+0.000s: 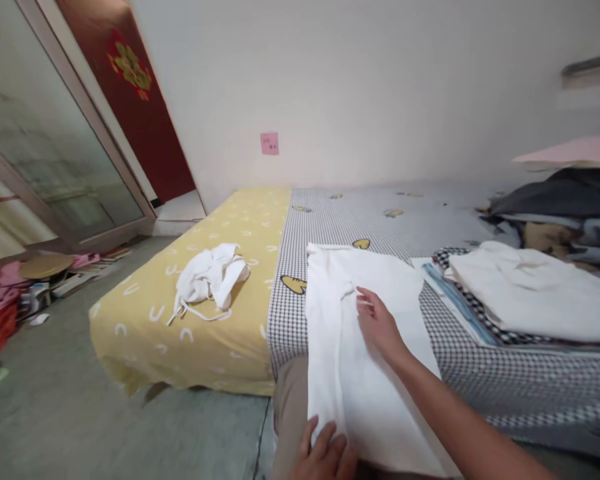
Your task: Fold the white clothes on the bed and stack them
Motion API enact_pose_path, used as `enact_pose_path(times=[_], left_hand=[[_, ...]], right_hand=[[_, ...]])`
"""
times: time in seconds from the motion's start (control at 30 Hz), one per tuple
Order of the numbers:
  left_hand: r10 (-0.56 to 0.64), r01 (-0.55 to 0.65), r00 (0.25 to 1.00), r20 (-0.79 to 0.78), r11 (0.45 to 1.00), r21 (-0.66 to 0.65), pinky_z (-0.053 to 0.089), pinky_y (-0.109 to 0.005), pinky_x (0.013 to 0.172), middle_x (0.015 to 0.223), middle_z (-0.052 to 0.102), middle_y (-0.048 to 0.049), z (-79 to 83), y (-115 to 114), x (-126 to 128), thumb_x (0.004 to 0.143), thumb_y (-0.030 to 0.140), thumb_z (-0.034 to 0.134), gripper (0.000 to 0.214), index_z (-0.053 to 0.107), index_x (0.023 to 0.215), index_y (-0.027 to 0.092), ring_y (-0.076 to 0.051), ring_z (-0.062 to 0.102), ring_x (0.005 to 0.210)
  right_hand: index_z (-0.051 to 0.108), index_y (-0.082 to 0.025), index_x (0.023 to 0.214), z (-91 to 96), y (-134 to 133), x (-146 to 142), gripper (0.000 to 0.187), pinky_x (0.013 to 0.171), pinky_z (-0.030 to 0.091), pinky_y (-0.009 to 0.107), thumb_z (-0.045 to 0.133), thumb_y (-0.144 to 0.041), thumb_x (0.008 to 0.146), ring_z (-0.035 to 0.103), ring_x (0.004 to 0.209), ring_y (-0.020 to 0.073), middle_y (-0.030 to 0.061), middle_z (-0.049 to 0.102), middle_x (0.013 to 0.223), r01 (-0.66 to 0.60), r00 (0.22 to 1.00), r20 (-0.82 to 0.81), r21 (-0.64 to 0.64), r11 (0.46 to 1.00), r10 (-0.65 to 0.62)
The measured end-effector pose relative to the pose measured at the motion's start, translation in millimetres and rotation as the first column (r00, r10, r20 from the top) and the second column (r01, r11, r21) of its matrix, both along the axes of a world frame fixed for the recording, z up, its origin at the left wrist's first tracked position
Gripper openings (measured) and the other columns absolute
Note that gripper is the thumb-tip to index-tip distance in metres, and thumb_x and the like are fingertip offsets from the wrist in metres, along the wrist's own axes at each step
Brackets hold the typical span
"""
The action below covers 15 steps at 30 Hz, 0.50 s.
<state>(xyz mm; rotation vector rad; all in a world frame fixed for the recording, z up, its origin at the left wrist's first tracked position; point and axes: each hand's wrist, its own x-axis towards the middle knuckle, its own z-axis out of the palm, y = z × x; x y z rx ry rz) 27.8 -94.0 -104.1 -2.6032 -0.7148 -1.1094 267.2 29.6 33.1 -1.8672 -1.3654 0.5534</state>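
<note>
A white garment (380,393) lies spread lengthwise over the bed's front edge, its near end across my lap. Its left side is folded over in a long strip, with a small bunched bit of cloth near the middle. My right hand (377,323) is over the garment beside that bunched bit, fingers loosely stretched to the left and slightly apart; whether they touch the cloth is unclear. At the near left corner my left hand (325,453) rests its spread fingertips on the folded strip. The lower part of that hand is cut off by the frame.
A crumpled white cloth with straps (210,277) lies on the yellow sheet (180,347) at left. Folded clothes (535,293) are stacked at right, with a dark pile (565,193) behind. Several items, including a straw hat (45,265), lie on the floor near the glass door (60,147).
</note>
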Motion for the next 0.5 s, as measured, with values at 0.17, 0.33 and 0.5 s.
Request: enact_pose_path(times=[0.17, 0.33, 0.5], left_hand=[[-0.145, 0.123, 0.988, -0.047, 0.943, -0.309, 0.029, -0.040, 0.124, 0.100, 0.080, 0.0008, 37.5, -10, -8, 0.093, 0.063, 0.048, 0.051, 0.060, 0.126, 0.026, -0.017, 0.071, 0.100], [-0.192, 0.148, 0.980, -0.049, 0.873, -0.464, 0.051, -0.037, 0.108, 0.110, 0.078, -0.0031, 64.0, -15, -24, 0.100, 0.049, 0.042, 0.042, 0.055, 0.133, 0.025, -0.016, 0.073, 0.099], [0.312, -0.235, 0.946, 0.081, 0.839, -0.491, 0.057, -0.039, 0.096, 0.132, 0.067, -0.0130, 47.5, -29, -46, 0.098, 0.042, 0.050, 0.054, 0.039, 0.148, 0.024, -0.024, 0.064, 0.122]], right_hand=[[0.050, -0.025, 0.143, -16.9, -106, -36, 0.059, 0.100, 0.050, 0.041, 0.050, -0.047, 0.088, 0.057, 0.129, 0.0259, 0.0135, 0.055, 0.146, -0.190, 0.786, -0.617, -0.174, 0.966, 0.044], [0.045, -0.027, 0.143, -27.2, -145, -73, 0.076, 0.100, 0.048, 0.040, 0.069, -0.055, 0.077, 0.059, 0.124, 0.0252, 0.0098, 0.061, 0.138, -0.313, 0.489, -0.872, -0.213, 0.926, -0.035], [0.059, -0.022, 0.088, -27.5, -136, -75, 0.040, 0.074, 0.048, 0.031, 0.081, -0.046, 0.066, 0.062, 0.078, 0.0179, -0.0003, 0.068, 0.083, -0.262, 0.414, -0.907, -0.204, 0.943, -0.081]])
